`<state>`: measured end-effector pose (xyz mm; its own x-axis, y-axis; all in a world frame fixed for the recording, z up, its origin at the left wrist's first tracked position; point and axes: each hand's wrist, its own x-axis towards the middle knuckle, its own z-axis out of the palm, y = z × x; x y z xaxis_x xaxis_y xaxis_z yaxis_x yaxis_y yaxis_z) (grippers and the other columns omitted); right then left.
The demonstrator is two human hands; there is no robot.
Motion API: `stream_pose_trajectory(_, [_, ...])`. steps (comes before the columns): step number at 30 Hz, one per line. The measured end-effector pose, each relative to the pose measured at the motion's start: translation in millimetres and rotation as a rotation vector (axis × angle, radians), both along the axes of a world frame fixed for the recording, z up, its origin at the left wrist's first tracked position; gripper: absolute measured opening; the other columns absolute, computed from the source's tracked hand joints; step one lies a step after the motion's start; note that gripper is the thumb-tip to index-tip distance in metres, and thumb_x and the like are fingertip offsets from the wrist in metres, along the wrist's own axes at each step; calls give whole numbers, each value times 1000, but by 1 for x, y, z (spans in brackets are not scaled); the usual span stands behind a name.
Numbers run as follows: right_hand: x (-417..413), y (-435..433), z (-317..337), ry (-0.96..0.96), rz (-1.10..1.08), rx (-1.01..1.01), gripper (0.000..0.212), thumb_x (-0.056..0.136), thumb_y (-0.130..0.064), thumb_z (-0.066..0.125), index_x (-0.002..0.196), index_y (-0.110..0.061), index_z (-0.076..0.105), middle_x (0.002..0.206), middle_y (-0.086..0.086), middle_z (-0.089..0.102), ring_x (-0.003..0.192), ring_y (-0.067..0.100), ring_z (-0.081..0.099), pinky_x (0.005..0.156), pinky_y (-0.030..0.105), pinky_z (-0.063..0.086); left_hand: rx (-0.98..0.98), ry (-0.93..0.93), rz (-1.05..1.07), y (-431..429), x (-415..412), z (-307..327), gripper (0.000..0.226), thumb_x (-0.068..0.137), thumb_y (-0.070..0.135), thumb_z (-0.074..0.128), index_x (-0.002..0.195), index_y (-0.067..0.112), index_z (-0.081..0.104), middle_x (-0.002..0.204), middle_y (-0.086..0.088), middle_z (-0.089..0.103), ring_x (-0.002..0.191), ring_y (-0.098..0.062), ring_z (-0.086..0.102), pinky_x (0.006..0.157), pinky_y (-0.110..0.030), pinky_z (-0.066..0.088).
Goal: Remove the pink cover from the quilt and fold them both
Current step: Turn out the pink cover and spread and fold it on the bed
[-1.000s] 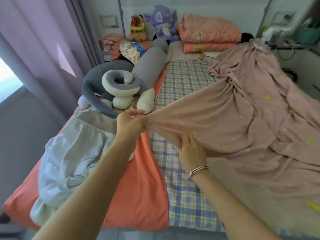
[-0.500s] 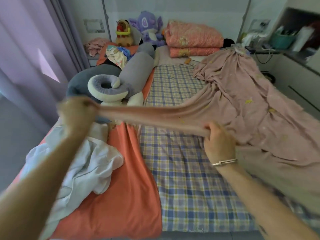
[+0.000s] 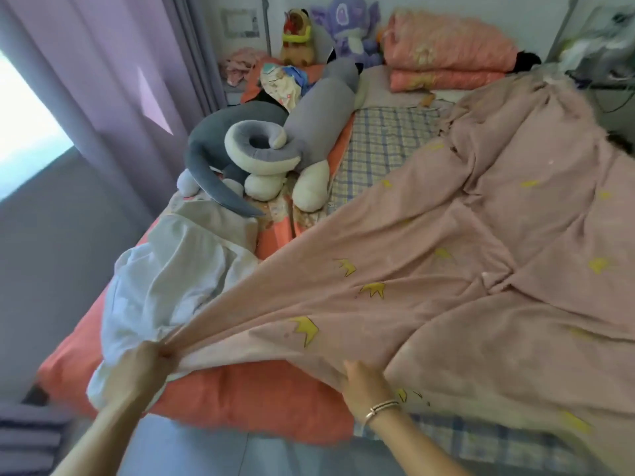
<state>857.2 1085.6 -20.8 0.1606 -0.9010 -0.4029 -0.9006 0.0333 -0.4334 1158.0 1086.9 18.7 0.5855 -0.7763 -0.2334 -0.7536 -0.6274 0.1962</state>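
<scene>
Bed (image 3: 381, 146): it holds the cover, the quilt, an orange blanket and soft toys.
Cover (image 3: 429, 269): pink with little yellow crowns. It lies spread over the right side of the bed, all creased. One end is pulled into a tight point that runs to the near left.
Quilt (image 3: 171, 280): white and crumpled. It lies on the left side of the bed, outside the cover, on top of the orange blanket (image 3: 254, 400). The tight end of the cover passes just over its near edge.
Left hand (image 3: 147, 367): its fingers are curled tight round the bunched end of the cover, right beside the quilt's near corner.
Right hand (image 3: 366, 386): it is at the near edge of the cover. Its fingers are hidden under the cloth, so I cannot tell if it holds on. A bracelet (image 3: 381, 407) sits on the wrist.
Toys (image 3: 309, 115): grey and white ones lie by the far left of the bed, well apart from both hands.
Far end: folded pink bedding (image 3: 446, 49) is stacked there.
Left of bed: a purple curtain (image 3: 103, 63) hangs.
</scene>
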Motion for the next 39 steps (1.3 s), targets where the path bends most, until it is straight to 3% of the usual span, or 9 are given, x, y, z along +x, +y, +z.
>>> stream_pose_trajectory(4, [-2, 32, -30, 73, 127, 202, 19, 92, -14, 37, 76, -20, 46, 114, 13, 62, 106, 29, 57, 72, 30, 36, -56, 156, 147, 3, -13, -5, 24, 85, 22, 60, 101, 5, 68, 94, -17, 63, 87, -33, 60, 81, -44, 52])
stream_pose_trajectory(9, [19, 33, -26, -51, 107, 109, 25, 97, -28, 43, 74, -20, 49, 107, 15, 63, 81, 28, 43, 65, 27, 24, 220, -122, -453, -3, -62, -18, 52, 86, 17, 49, 137, 23, 42, 149, -6, 26, 133, -27, 31, 105, -36, 31])
stream_pose_trajectory(13, [17, 37, -27, -225, -37, 98, 17, 93, -18, 46, 94, -13, 62, 102, 14, 64, 92, 31, 54, 76, 30, 37, 337, 370, -857, 11, -164, -45, 41, 96, 15, 37, 136, 16, 45, 139, -3, 49, 126, -21, 45, 98, -24, 33])
stream_pose_trajectory(15, [-3, 45, -37, -285, -131, 166, 21, 90, -17, 50, 107, -12, 62, 101, 7, 68, 95, 22, 62, 75, 23, 42, 442, 474, -837, 18, -196, -59, 37, 99, 13, 30, 129, 7, 51, 133, -12, 53, 121, -28, 49, 97, -29, 37])
stream_pose_trajectory(18, [-49, 60, -49, -403, -281, 292, 14, 83, -19, 64, 93, -25, 56, 81, -12, 58, 76, 1, 57, 77, 14, 46, 788, 252, -832, 21, -199, -80, 38, 99, 15, 26, 123, -3, 50, 119, -24, 57, 109, -35, 56, 89, -39, 42])
stream_pose_trajectory(20, [-83, 67, -58, -374, -385, 314, 20, 83, -21, 64, 91, -27, 48, 90, -9, 57, 85, 5, 56, 80, 13, 43, 941, 110, -885, 24, -196, -91, 39, 98, 17, 30, 124, -2, 50, 108, -19, 62, 98, -30, 62, 89, -37, 48])
stream_pose_trajectory(24, [-150, 77, -74, -237, -611, 261, 17, 89, -13, 54, 105, -16, 51, 114, 6, 60, 105, 19, 57, 81, 21, 41, 670, 112, -1013, 12, -242, -102, 37, 97, 25, 38, 130, 14, 49, 131, -9, 54, 120, -25, 51, 98, -31, 40])
stream_pose_trajectory(33, [-303, 105, -115, -352, -1284, 132, 20, 92, -5, 48, 111, 2, 50, 101, 12, 53, 97, 28, 52, 70, 25, 30, 346, 162, -1407, 18, -435, -128, 42, 98, 24, 35, 139, 19, 33, 141, -5, 43, 125, -28, 45, 99, -33, 37])
stream_pose_trajectory(39, [-427, 111, -192, -646, -1851, 135, 27, 87, -6, 53, 109, 10, 51, 91, 12, 49, 87, 27, 43, 95, 52, 43, 10, 167, -1602, 43, -565, -184, 41, 86, 19, 39, 126, 19, 49, 123, 4, 54, 112, -17, 54, 91, -25, 42])
